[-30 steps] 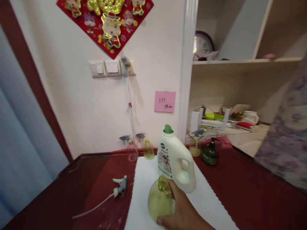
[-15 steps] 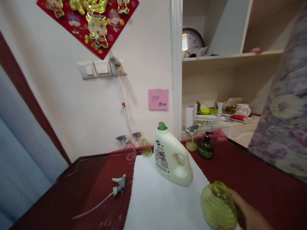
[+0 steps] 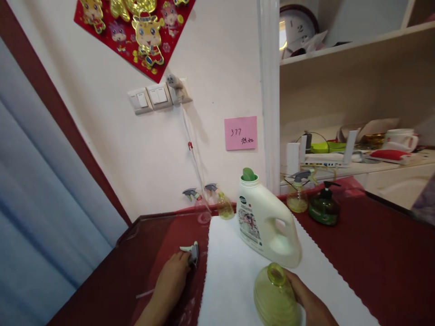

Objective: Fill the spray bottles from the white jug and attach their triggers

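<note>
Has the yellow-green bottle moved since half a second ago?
Yes, leftward: the yellow-green bottle was at the right edge of the white mat and is now inside that edge.

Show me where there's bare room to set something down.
The white cloth is bare between the left hand and the yellow bottle in the right hand. The red tabletop is free right of the cloth, in front of the green pump bottle. It gets crowded at the back, where spray bottles stand, and around the pale jug, close behind that yellow bottle.
</note>
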`<state>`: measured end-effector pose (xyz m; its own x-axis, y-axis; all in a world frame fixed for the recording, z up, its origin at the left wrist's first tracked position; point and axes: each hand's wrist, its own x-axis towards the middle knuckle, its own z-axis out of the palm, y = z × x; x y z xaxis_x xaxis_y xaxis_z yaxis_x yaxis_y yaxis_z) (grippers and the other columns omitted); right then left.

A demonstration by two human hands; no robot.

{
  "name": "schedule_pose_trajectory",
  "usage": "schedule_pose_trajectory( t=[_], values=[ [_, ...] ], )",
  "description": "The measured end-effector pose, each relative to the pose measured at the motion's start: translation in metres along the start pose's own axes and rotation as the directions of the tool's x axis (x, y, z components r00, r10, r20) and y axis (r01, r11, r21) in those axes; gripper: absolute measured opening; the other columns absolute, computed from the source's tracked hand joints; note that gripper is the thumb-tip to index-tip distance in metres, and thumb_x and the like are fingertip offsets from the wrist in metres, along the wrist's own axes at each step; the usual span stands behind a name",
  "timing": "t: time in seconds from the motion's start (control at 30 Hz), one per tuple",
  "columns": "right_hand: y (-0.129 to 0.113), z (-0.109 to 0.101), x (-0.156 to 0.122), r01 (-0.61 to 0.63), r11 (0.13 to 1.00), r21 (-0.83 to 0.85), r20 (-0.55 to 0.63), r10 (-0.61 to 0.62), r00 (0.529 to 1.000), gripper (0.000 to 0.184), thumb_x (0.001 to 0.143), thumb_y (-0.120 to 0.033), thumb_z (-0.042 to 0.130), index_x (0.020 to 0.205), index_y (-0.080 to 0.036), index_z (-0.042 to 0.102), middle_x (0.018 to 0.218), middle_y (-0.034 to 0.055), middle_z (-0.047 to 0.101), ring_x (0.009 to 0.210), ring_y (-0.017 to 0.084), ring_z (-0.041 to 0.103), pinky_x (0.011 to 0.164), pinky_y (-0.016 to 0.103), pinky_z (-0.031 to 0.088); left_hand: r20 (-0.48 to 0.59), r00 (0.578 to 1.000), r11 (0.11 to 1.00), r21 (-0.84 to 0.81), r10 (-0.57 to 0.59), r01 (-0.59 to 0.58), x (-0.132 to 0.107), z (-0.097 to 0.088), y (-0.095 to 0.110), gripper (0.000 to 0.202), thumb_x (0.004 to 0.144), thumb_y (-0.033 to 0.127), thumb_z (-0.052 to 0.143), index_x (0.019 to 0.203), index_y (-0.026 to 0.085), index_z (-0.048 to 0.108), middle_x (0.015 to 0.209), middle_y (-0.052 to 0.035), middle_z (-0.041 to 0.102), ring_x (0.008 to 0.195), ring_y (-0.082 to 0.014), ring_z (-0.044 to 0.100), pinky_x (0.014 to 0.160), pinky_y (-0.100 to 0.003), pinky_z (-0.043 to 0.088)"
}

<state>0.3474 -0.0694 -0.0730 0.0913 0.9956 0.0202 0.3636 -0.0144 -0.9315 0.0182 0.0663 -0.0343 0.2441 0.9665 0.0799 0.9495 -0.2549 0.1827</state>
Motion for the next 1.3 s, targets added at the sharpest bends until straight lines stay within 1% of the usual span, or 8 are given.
schedule_pose_trajectory(
  t=[0.1,0.2,0.27,0.37,0.47,0.83,1.13,1.3],
  values=[
    [-0.002,0.006,0.003,-0.015,1.000,-0.010,0.017,0.015,1.000,0.089,0.056,-0.027,0.076,0.141,-0.025,0.051,0.142,0.0102,0.062,0.131,0.037,0.057,0.110,0.043,0.045,-0.033,0.999,0.999,-0.045,-0.014,0.013,-0.003,-0.012,0.005,0.036,0.085,0.012,0.047,0.110,0.016,0.071,0.115,-0.0145,0.073,0.110,-0.0305,0.065,0.098,-0.040,0.046],
    [-0.012,0.008,0.002,-0.033,0.999,0.014,0.007,0.033,0.999,0.089,0.056,-0.024,0.072,0.141,-0.022,0.049,0.142,0.0116,0.061,0.133,0.035,0.055,0.113,0.045,0.041,-0.183,0.982,0.917,-0.398,-0.050,-0.027,-0.015,-0.046,0.027,0.033,0.091,0.027,0.053,0.119,0.018,0.067,0.120,-0.0117,0.072,0.111,-0.0271,0.065,0.099,-0.036,0.049],
    [-0.019,0.008,-0.001,-0.047,0.999,0.022,0.011,0.047,0.999,0.087,0.055,-0.023,0.071,0.140,-0.020,0.049,0.142,0.0125,0.060,0.133,0.035,0.054,0.114,0.045,0.040,-0.243,0.956,0.623,-0.777,-0.165,-0.090,-0.028,-0.075,0.053,0.036,0.084,0.039,0.069,0.114,0.020,0.069,0.105,-0.0067,0.075,0.096,-0.0231,0.069,0.083,-0.028,0.056],
    [-0.022,0.006,-0.004,-0.064,0.998,-0.006,0.046,0.064,0.997,0.088,0.055,-0.022,0.071,0.140,-0.021,0.049,0.144,0.0123,0.059,0.134,0.036,0.052,0.115,0.045,0.038,-0.203,0.893,0.109,-0.979,-0.401,-0.174,-0.049,-0.111,0.098,0.044,0.067,0.042,0.088,0.104,0.023,0.070,0.091,-0.0012,0.074,0.089,-0.0195,0.070,0.073,-0.022,0.060],
    [-0.017,0.006,-0.005,-0.036,0.999,-0.021,0.104,0.038,0.994,0.091,0.057,-0.021,0.073,0.144,-0.020,0.046,0.148,0.0136,0.055,0.137,0.035,0.049,0.117,0.046,0.036,-0.175,0.819,-0.089,-0.960,-0.547,-0.265,-0.061,-0.126,0.136,0.055,0.049,0.043,0.097,0.094,0.026,0.070,0.087,-0.0009,0.075,0.090,-0.0230,0.072,0.069,-0.025,0.063],
    [-0.005,0.006,-0.003,0.056,0.995,0.079,0.081,-0.062,0.995,0.093,0.056,-0.020,0.078,0.144,-0.020,0.047,0.149,0.0145,0.054,0.138,0.036,0.049,0.117,0.048,0.036,-0.143,0.930,-0.229,-0.946,-0.338,-0.229,-0.051,-0.076,0.191,0.042,0.061,0.047,0.093,0.094,0.028,0.074,0.100,-0.0009,0.078,0.096,-0.0226,0.074,0.091,-0.035,0.063],
    [-0.007,0.001,-0.004,0.017,0.995,0.094,0.102,-0.027,0.994,0.094,0.056,-0.019,0.077,0.146,-0.017,0.046,0.153,0.0165,0.048,0.141,0.038,0.045,0.118,0.049,0.033,-0.165,0.927,-0.217,-0.944,-0.336,-0.247,-0.057,-0.103,0.202,0.039,0.068,0.054,0.086,0.096,0.029,0.076,0.099,-0.0005,0.079,0.087,-0.0191,0.073,0.084,-0.029,0.064],
    [0.007,0.013,0.001,0.051,0.991,0.124,0.051,-0.058,0.997,0.097,0.052,-0.026,0.079,0.144,-0.019,0.048,0.150,0.0153,0.052,0.138,0.039,0.047,0.116,0.050,0.037,-0.124,0.936,-0.235,-0.949,-0.330,-0.208,-0.056,-0.078,0.197,0.040,0.067,0.052,0.088,0.099,0.031,0.076,0.105,-0.0004,0.079,0.090,-0.0194,0.074,0.086,-0.030,0.063]
  ],
)
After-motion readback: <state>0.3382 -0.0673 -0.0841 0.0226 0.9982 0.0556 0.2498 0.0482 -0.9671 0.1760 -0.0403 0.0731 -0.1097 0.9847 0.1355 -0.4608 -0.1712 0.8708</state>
